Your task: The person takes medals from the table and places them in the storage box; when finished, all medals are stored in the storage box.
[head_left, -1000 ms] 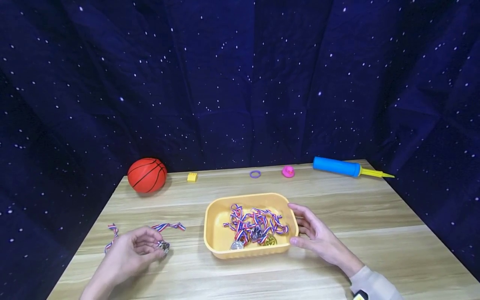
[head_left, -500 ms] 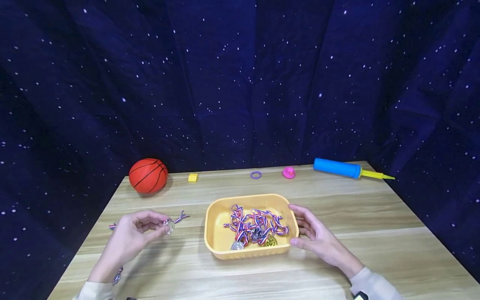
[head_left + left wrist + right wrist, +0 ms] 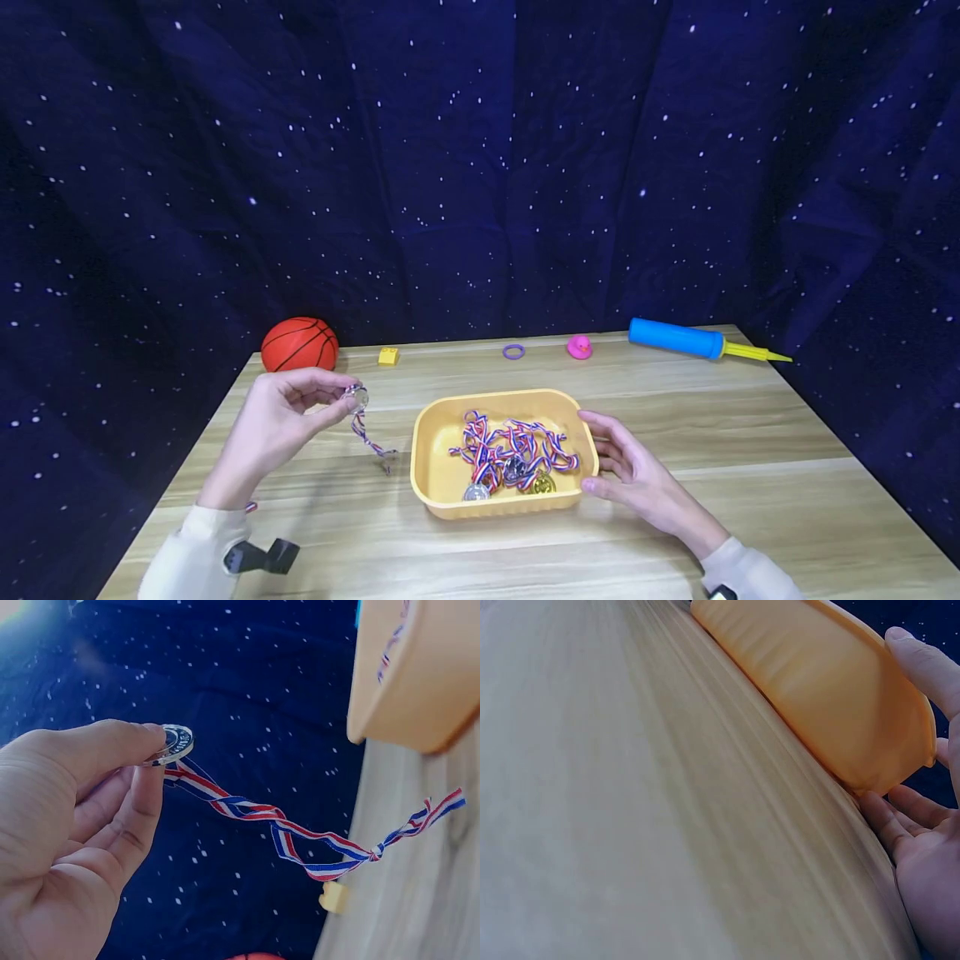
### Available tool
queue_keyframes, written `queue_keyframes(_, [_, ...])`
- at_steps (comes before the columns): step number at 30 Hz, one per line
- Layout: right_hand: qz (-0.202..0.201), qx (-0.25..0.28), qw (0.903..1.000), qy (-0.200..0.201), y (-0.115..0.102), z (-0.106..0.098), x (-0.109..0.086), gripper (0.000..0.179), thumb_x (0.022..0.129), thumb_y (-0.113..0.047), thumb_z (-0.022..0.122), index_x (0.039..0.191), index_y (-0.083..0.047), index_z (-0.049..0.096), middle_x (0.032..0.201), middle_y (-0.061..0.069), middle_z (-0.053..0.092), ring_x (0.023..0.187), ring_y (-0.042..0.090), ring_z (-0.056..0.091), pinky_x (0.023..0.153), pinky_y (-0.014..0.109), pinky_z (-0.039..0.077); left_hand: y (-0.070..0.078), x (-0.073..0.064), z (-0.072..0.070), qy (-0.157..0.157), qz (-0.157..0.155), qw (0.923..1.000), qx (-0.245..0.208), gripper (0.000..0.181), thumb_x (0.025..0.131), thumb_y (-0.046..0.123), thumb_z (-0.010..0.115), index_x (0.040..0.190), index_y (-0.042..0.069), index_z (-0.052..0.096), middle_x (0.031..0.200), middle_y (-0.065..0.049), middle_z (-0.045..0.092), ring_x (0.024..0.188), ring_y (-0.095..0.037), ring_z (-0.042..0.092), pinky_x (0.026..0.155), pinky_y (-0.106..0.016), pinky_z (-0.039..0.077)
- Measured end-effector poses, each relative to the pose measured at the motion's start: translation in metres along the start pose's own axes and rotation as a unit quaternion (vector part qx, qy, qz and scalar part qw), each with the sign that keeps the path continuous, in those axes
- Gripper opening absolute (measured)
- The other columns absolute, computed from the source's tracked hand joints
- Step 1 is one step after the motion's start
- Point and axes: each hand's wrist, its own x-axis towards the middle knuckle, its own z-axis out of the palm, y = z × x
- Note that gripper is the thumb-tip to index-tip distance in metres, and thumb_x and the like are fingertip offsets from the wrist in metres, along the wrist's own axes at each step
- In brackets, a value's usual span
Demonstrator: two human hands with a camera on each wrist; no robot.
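Observation:
My left hand (image 3: 288, 421) pinches a silver medal (image 3: 177, 745) by its edge between thumb and fingers, raised above the table at the left. Its knotted red, white and blue ribbon (image 3: 259, 814) hangs down towards the tub. At the right end of a yellow plastic tub (image 3: 502, 508) is my right hand (image 3: 637, 475), thumb at the near corner and fingers spread along the end wall. Several tangled striped ribbons (image 3: 517, 433) lie inside the tub with a silver medal (image 3: 476, 492), a darker medal (image 3: 514, 469) and a gold medal (image 3: 543, 482).
Along the back edge stand a red basketball (image 3: 300, 343), a yellow block (image 3: 387, 357), a purple ring (image 3: 513, 352), a pink duck (image 3: 579, 347) and a blue hand pump (image 3: 675, 337). A bit of striped ribbon (image 3: 251, 506) shows beside my left wrist, mostly hidden by the arm.
My left hand has lifted the silver medal off the table and carried it up and to the right, its ribbon now dangling. My right hand and the tub stay where they were.

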Motion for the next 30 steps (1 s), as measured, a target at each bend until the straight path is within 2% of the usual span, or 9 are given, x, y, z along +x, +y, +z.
queue_keyframes(5, [0.003, 0.002, 1.0000, 0.000, 0.000, 0.000, 0.000, 0.085, 0.099, 0.002, 0.079, 0.171, -0.009, 0.035, 0.162, 0.030, 0.046, 0.136, 0.044, 0.061, 0.116, 0.025, 0.053, 0.013, 0.016, 0.004, 0.005, 0.022, 0.9996, -0.017, 0.023, 0.090, 0.002, 0.093, 0.111, 0.008, 0.085, 0.105, -0.008, 0.084, 0.088, -0.014, 0.079, 0.085, -0.022, 0.065])
queue_keyframes(12, [0.004, 0.006, 1.0000, -0.002, 0.000, 0.000, 0.000, 0.086, 0.099, 0.003, 0.079, 0.171, -0.007, 0.034, 0.162, 0.031, 0.045, 0.137, 0.045, 0.061, 0.115, 0.026, 0.054, 0.038, 0.036, 0.009, 0.021, 0.046, 0.9986, -0.014, 0.022, 0.090, 0.006, 0.094, 0.110, 0.011, 0.085, 0.097, -0.006, 0.083, 0.082, -0.014, 0.076, 0.073, -0.020, 0.062])
queue_keyframes(19, [-0.001, 0.009, 1.0000, -0.004, 0.000, 0.000, 0.001, 0.085, 0.099, 0.005, 0.077, 0.171, -0.006, 0.034, 0.162, 0.033, 0.045, 0.137, 0.045, 0.061, 0.114, 0.027, 0.055, 0.060, 0.055, 0.019, 0.032, 0.082, 0.9961, -0.004, 0.020, 0.089, 0.007, 0.095, 0.105, 0.015, 0.086, 0.088, -0.002, 0.081, 0.075, -0.013, 0.072, 0.068, -0.020, 0.057])
queue_keyframes(24, [-0.002, 0.006, 1.0000, -0.005, 0.000, 0.000, 0.000, 0.085, 0.099, 0.004, 0.078, 0.171, -0.007, 0.035, 0.162, 0.032, 0.046, 0.137, 0.045, 0.061, 0.116, 0.025, 0.053, 0.072, 0.066, 0.028, 0.029, 0.111, 0.9933, -0.013, 0.021, 0.088, 0.003, 0.094, 0.105, 0.015, 0.086, 0.091, -0.001, 0.082, 0.073, -0.015, 0.071, 0.073, -0.020, 0.056])
queue_keyframes(30, [-0.001, 0.010, 0.9999, -0.006, 0.000, 0.000, 0.000, 0.085, 0.099, 0.003, 0.078, 0.171, -0.007, 0.034, 0.161, 0.032, 0.046, 0.136, 0.044, 0.062, 0.116, 0.025, 0.053, 0.082, 0.074, 0.038, 0.016, 0.122, 0.9917, -0.038, 0.021, 0.090, 0.002, 0.092, 0.106, 0.013, 0.086, 0.098, -0.001, 0.084, 0.077, -0.015, 0.076, 0.075, -0.023, 0.059])
